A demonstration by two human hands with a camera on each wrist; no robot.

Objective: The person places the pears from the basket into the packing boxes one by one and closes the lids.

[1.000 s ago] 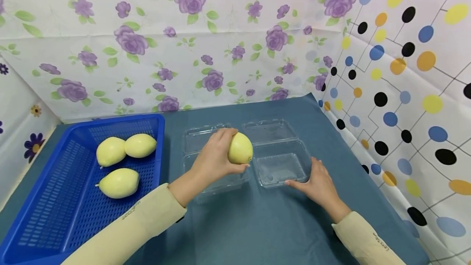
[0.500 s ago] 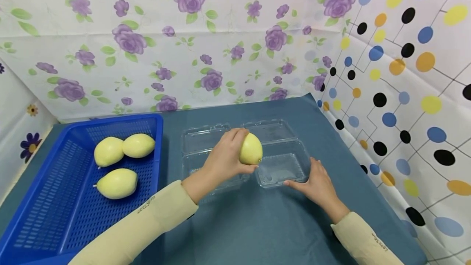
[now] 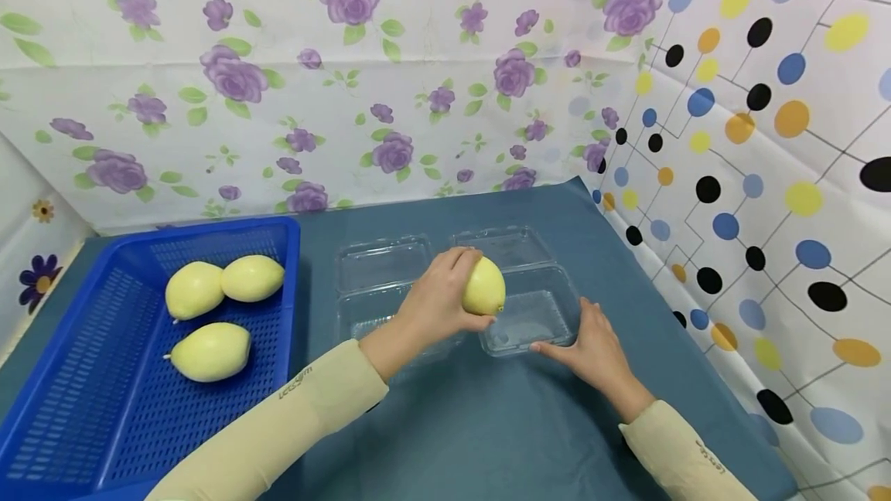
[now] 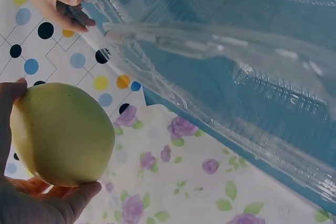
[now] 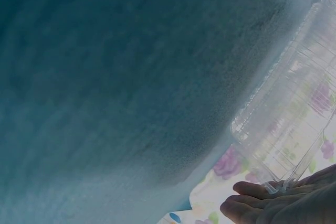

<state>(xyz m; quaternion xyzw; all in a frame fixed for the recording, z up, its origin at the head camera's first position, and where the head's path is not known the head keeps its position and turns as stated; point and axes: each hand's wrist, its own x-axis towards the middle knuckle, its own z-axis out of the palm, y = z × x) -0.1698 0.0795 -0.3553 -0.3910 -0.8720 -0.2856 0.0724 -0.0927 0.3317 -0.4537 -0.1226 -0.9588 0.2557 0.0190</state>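
Note:
My left hand [image 3: 438, 296] grips a pale yellow pear [image 3: 485, 287], fingers over its top and thumb beneath. The pear is raised and overlaps the left edge of a clear plastic clamshell container [image 3: 532, 314] with its lid laid back. In the left wrist view the pear [image 4: 63, 135] sits between thumb and fingers. My right hand [image 3: 595, 350] holds that container's near right corner, thumb along the front and fingers on the side. The right wrist view shows this hand [image 5: 283, 203] at the container's edge [image 5: 283, 114]. My left arm partly hides a second clear clamshell [image 3: 379, 265], also open.
A blue perforated plastic basket [image 3: 292, 315] stands on the left and holds three pears [image 3: 211, 352]. A dark blue-green cloth [image 3: 445, 439] covers the table. Floral sheeting [image 3: 390, 83] rises behind, and dotted sheeting [image 3: 766, 176] on the right.
My left hand has carried the pear rightward, from between the two clamshells to the right one's left edge. My right hand keeps its place at the corner. The head view has shifted slightly.

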